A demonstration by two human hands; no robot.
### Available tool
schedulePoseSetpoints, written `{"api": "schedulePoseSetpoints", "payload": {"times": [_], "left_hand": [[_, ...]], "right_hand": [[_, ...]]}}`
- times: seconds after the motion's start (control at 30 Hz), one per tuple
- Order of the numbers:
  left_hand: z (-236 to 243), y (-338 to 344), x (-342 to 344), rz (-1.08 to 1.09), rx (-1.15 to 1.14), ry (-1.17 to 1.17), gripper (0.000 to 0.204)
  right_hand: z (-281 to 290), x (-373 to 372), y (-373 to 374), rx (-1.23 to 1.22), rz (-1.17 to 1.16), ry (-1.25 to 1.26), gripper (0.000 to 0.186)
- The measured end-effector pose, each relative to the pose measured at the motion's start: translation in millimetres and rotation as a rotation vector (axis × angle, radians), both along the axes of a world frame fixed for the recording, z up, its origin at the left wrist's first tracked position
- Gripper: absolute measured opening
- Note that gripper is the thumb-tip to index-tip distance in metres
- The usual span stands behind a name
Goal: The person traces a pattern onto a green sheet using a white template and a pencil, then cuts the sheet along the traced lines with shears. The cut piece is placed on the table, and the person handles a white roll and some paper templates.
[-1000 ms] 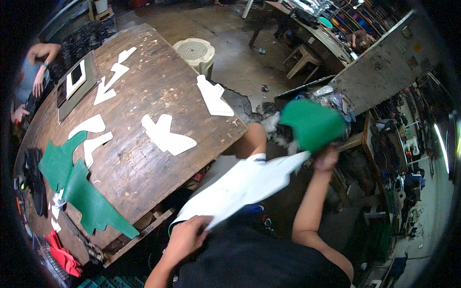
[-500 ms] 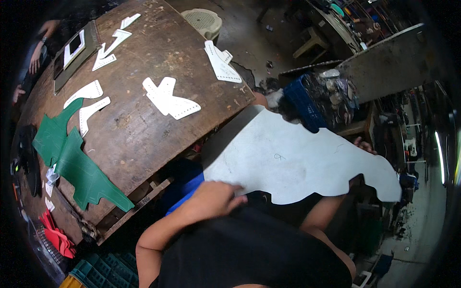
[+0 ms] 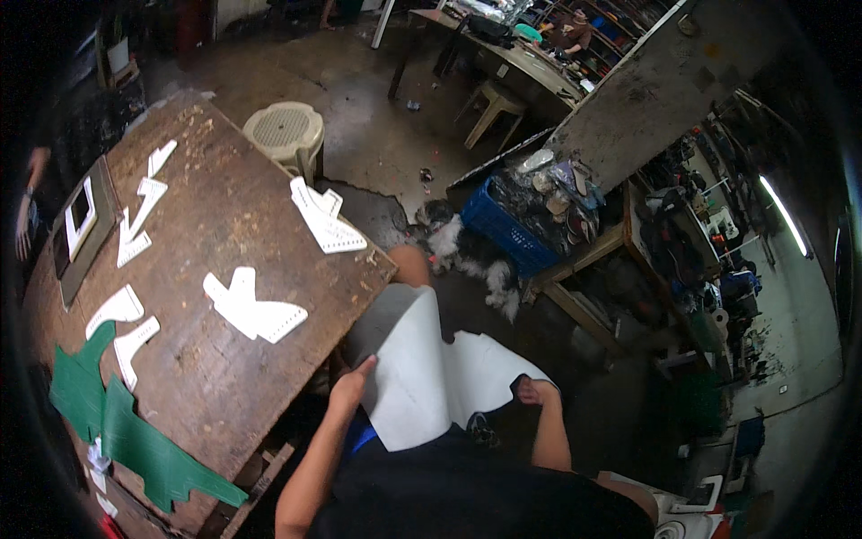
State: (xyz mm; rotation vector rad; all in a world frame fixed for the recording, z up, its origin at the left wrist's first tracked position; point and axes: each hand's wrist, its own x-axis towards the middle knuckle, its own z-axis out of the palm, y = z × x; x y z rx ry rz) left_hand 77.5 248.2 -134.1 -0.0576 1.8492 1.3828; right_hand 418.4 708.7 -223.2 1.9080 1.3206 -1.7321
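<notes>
both hands, left [image 3: 348, 386] and right [image 3: 536, 393], hold a white sheet [image 3: 431, 373] beside the wooden table [image 3: 224, 234]

We've got both forearms angled up from the lower edge, left hand [image 3: 353, 384] and right hand [image 3: 536, 393] pinched closed, fingers curled.

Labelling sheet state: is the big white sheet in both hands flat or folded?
Bent, not flat: large white sheet creases along a vertical ridge between left hand and right hand.

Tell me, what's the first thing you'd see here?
The big white sheet jumps out first: it curves in front of the person, with the left hand on its left edge and the right hand gripping its right edge. To the left stands a worn wooden table dotted with white cut-out shapes, with green pieces at its near corner.
</notes>
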Motion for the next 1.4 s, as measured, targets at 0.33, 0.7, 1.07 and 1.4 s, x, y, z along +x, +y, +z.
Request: {"api": "schedulePoseSetpoints", "payload": {"times": [0.33, 0.7, 1.07, 1.4], "left_hand": [[171.6, 91.7, 22.8, -0.398, 0.735, 0.395, 0.075], [191.1, 81.4, 25.6, -0.402, 0.497, 1.042, 0.071], [174.9, 87.4, 55.6, -0.337, 0.595, 1.181, 0.116], [168.2, 94.4, 77.7, -0.414, 0.662, 0.891, 0.048]], "right_hand": [[274.5, -107.4, -82.4, 0.201, 0.596, 0.669, 0.087], [334.4, -126.4, -128.7, 0.879, 0.532, 0.55, 0.071], [326.4, -118.9, -114.2, 0.966, 0.419, 0.996, 0.079], [375.2, -132.7, -147.5, 1.166, 0.568, 0.744, 0.097]]}}
